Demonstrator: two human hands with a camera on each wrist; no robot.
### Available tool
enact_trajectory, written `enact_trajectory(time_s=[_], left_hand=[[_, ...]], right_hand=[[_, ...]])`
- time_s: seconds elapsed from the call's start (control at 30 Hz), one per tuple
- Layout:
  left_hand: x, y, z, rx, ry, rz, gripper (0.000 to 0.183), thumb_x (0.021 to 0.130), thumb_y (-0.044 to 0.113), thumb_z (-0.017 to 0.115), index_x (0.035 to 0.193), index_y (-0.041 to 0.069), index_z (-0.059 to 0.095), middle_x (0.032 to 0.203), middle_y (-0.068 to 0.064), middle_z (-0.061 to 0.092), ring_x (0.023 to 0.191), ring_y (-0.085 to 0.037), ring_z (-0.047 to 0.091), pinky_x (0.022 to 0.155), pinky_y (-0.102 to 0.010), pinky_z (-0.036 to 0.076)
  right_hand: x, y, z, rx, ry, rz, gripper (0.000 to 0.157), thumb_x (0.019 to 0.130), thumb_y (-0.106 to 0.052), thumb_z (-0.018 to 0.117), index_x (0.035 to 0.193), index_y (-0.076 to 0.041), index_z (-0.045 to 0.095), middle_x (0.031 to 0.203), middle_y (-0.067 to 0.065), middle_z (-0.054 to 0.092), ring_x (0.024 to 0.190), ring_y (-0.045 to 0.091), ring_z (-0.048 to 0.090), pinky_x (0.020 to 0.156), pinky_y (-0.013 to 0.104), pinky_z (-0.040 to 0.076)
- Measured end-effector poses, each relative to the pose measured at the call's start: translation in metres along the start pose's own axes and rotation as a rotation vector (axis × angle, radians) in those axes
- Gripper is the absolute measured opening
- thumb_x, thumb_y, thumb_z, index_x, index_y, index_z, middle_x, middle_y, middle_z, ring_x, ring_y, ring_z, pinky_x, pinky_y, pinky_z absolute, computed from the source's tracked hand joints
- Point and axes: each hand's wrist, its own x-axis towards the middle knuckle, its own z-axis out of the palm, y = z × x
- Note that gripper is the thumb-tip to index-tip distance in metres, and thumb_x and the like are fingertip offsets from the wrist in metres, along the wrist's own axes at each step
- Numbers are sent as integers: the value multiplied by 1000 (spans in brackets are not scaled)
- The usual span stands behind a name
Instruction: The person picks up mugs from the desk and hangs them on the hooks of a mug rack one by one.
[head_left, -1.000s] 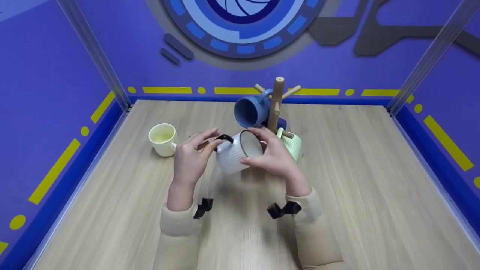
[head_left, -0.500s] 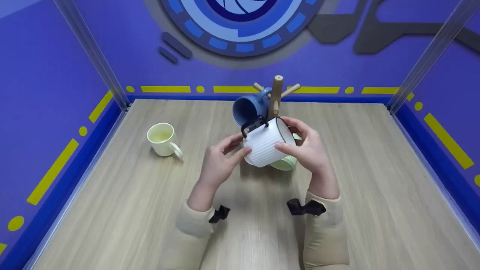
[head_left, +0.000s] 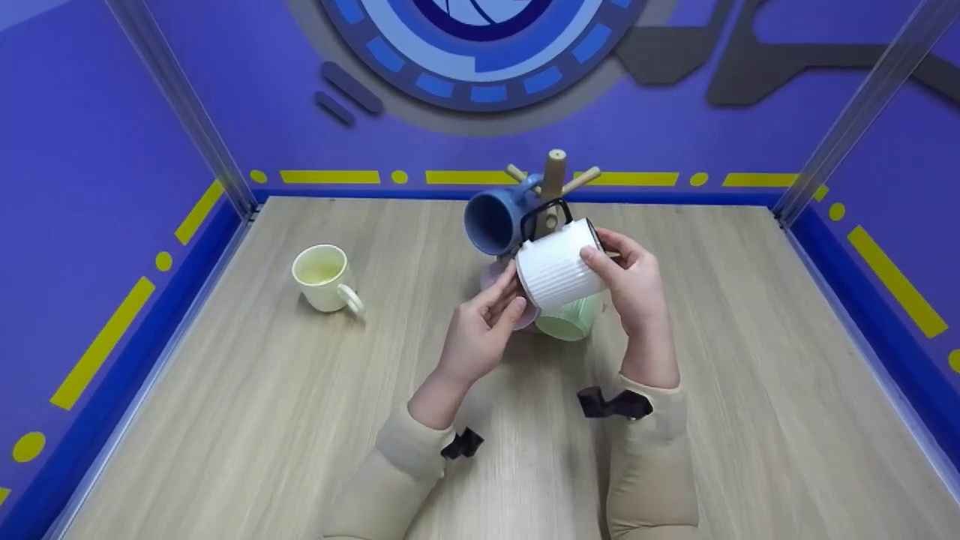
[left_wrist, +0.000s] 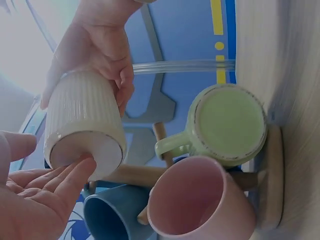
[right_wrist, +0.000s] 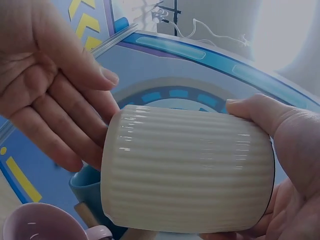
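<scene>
A white ribbed mug (head_left: 559, 270) with a dark rim and a black handle (head_left: 546, 210) is held in the air, lying on its side with the handle up. My right hand (head_left: 637, 292) grips it at the rim end, thumb on the near wall. At the base end, the fingers of my left hand (head_left: 478, 337) touch the bottom, fairly straight, with the thumb apart from the mug. Just behind is a wooden mug tree (head_left: 555, 169), partly hidden by the white mug. On it hang a blue mug (head_left: 489, 223), a pink mug (left_wrist: 200, 200) and a green mug (head_left: 568, 324).
A pale yellow mug (head_left: 322, 279) stands upright on the wooden table (head_left: 247, 420) at the left, its handle toward the right. Blue patterned walls (head_left: 420, 150) close off the back and both sides. Two upper pegs (head_left: 583, 180) of the mug tree stick out behind.
Both hands have carried the white mug right and up toward the mug tree. My left hand has let go of the handle and shifted to the base. The mug's handle has turned upward.
</scene>
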Motion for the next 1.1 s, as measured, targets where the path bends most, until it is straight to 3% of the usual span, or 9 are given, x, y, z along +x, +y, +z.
enact_trajectory(time_s=[0.33,0.5,0.73,1.1], left_hand=[[2,-10,1,-50,-32,-65,52,104,1,55,151,-14,36,157,-29,41,143,-39,47,112,-31,46],[3,-13,1,-59,-29,-91,53,103,-1,55,151,-15,35,157,-29,40,144,-39,46,113,-32,45],[5,-16,0,-72,-24,-91,54,104,-1,53,152,-15,33,158,-29,38,145,-40,44,115,-33,43],[6,-21,0,-61,-38,-99,56,105,2,53,154,-14,29,158,-31,38,145,-42,45,116,-38,43]], right_hand=[[12,11,5,-38,28,86,59,99,-32,63,145,3,53,141,22,56,115,22,55,95,25,49],[15,15,8,-18,21,89,58,100,-31,63,144,5,53,141,23,57,114,22,57,90,21,50],[19,18,12,-22,35,93,60,99,-36,63,143,4,54,140,23,58,109,20,59,87,22,51],[19,20,12,-40,-3,98,66,100,-36,62,150,5,47,147,23,54,123,27,56,102,35,50]])
